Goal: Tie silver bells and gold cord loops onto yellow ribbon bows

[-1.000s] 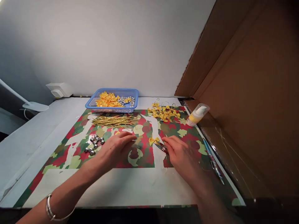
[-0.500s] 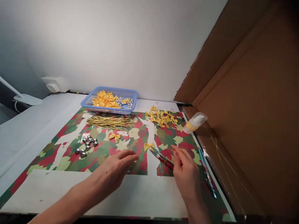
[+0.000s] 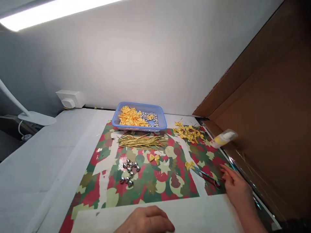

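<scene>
Low in the view, my left hand [image 3: 149, 221] is over the white strip at the near edge, fingers curled and what they hold, if anything, hidden. My right hand [image 3: 236, 189] is at the right, fingertips together just right of the scissors [image 3: 206, 176]; anything between them is too small to name. A yellow bow [image 3: 189, 165] touches the scissors' tips. Another yellow bow [image 3: 154, 158] lies on the patterned sheet [image 3: 155, 178]. Silver bells [image 3: 130, 173] lie to its left. Gold wire ties [image 3: 141, 141] form a bundle behind them.
A blue basket [image 3: 139, 129] at the back holds yellow bows and silver bells. Wired yellow bows [image 3: 189, 132] are piled to its right. A clear bottle [image 3: 223, 138] leans by the cardboard wall [image 3: 267, 113]. A lamp base [image 3: 37, 118] stands far left.
The view has tilted up and shifted left, so the lamp's light shows. My left hand has drawn back toward the near edge, and my right hand has moved right, away from the scissors.
</scene>
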`<state>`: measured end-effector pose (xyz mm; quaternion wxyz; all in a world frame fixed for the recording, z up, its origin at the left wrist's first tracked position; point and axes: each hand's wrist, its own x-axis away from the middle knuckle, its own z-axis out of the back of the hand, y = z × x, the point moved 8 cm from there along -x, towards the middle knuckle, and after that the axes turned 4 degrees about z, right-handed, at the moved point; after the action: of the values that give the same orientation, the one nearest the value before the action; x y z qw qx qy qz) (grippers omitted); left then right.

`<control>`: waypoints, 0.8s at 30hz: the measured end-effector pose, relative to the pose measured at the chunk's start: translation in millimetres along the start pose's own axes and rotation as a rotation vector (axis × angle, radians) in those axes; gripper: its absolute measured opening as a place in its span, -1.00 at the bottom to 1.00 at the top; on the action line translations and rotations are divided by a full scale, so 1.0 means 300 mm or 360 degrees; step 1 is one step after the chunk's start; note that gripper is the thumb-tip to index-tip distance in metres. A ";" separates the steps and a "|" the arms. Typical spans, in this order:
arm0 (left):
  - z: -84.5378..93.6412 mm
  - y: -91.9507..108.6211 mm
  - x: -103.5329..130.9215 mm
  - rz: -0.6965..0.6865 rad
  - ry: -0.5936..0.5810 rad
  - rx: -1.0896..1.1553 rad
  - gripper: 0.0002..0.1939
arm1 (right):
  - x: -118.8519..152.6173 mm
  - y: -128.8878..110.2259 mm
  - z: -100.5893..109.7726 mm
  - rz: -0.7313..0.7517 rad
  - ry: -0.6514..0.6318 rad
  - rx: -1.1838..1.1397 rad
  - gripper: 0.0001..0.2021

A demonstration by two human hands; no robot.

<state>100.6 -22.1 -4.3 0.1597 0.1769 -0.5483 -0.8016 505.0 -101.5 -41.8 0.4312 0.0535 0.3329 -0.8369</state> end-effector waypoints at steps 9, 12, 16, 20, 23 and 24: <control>0.046 0.151 0.046 -0.0058 0.0351 -0.0227 -0.75 | -0.053 -0.084 -0.066 0.0017 -0.0353 -0.0104 -0.71; 0.010 0.135 0.024 -0.0001 0.0548 -0.0336 -0.74 | -0.043 -0.242 -0.087 0.0303 -0.0596 -0.0174 -0.74; -0.030 0.163 -0.037 -0.0017 0.0615 -0.0498 -0.74 | 0.036 -0.392 -0.066 0.0554 -0.0775 -0.0232 -0.82; -0.031 0.192 -0.136 0.0078 0.0587 -0.0680 -0.74 | 0.092 -0.409 -0.030 0.0542 -0.0725 -0.0303 -0.91; -0.008 0.194 -0.251 0.0181 0.0575 -0.0835 -0.73 | 0.105 -0.390 -0.012 0.0530 -0.0663 -0.0369 -0.84; -0.001 0.189 -0.296 0.0204 0.0565 -0.0847 -0.73 | 0.105 -0.381 -0.008 0.0521 -0.0639 -0.0390 -0.82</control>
<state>183.0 -1.9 58.2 0.3435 0.2312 -0.2932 -0.8617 398.5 -75.0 2.8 0.6211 -0.1127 0.3266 -0.7035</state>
